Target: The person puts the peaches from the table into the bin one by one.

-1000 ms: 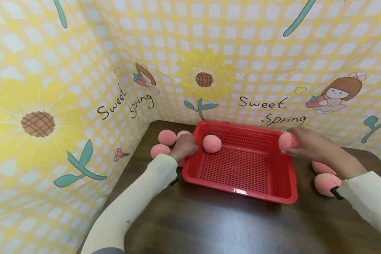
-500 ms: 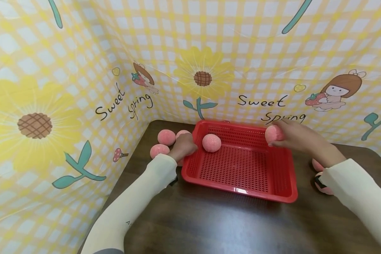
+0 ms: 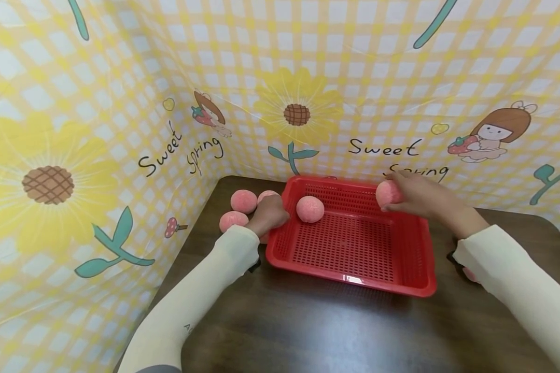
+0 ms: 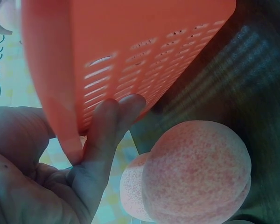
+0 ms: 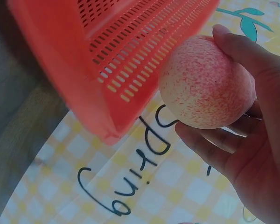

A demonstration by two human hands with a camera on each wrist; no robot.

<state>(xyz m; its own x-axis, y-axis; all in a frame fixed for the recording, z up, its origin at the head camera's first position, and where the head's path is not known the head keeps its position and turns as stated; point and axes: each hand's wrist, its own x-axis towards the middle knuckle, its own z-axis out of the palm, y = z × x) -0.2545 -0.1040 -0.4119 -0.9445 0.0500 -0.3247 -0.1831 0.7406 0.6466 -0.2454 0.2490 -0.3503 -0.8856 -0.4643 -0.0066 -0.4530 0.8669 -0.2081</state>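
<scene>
A red perforated plastic basket (image 3: 350,280) stands on the dark table, with one pink peach (image 3: 310,209) inside near its left end. My left hand (image 3: 269,213) grips the basket's left rim; in the left wrist view the thumb and fingers (image 4: 105,126) lie on either side of the wall. Above the basket's back right part, my right hand (image 3: 417,194) holds another peach (image 5: 207,81) between thumb and fingers. Several peaches lie left of the basket, among them one peach (image 3: 243,201) at the back and one (image 3: 234,221) beside my left wrist.
A peach (image 3: 470,275) on the right is mostly hidden by my right sleeve. Yellow checked cloth (image 3: 354,93) with flowers and lettering hangs behind and to the left of the dark wooden table (image 3: 308,326).
My right hand has carried its peach leftward and slightly back, from the basket's right rim to over its back right part. The left hand keeps its grip on the rim.
</scene>
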